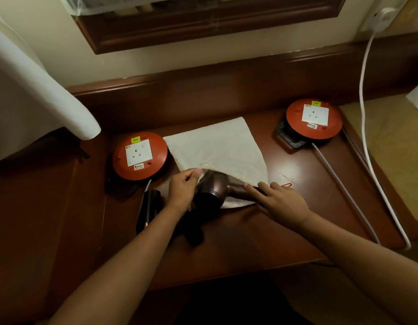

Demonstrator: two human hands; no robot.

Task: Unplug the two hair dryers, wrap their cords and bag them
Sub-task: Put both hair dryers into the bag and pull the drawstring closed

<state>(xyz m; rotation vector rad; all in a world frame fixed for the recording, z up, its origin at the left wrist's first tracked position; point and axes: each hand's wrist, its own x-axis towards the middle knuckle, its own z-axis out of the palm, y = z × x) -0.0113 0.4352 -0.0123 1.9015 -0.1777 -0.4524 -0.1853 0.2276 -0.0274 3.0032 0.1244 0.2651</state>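
Bagging is the step in hand: on the desk point(238, 242), well inside its near and right edges, the white bag point(217, 146) lies flat between two orange reels point(140, 156), both sockets bare, so I judge the unplugging done. My left hand point(183, 190) pinches the upper lip of the bag's mouth and lifts it; my right hand point(283, 202) lies spread on the brown dryer's point(215, 187) handle, its body partly under the lip. Next, I think, comes a push away from me, deeper into the bag, with open room behind it. A black dryer point(148, 211) waits just left of my left wrist; its cord I cannot make out.
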